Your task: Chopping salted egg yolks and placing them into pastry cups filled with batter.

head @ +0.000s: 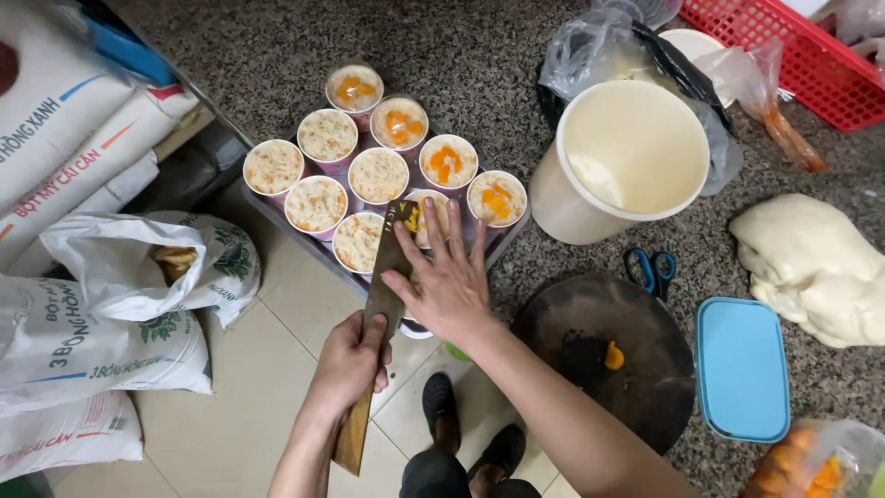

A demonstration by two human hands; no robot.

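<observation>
The left hand [348, 361] grips the wooden handle of a cleaver [387, 267], holding the blade level over the cups [378, 175] so the open, flat right hand [449, 277] can push orange pieces [412, 219] off it.

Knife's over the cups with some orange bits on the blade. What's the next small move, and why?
Probably slide the right hand along the knife to push the orange pieces into the cup beneath: the left hand holds the blade over it, and several cups lack topping.
</observation>
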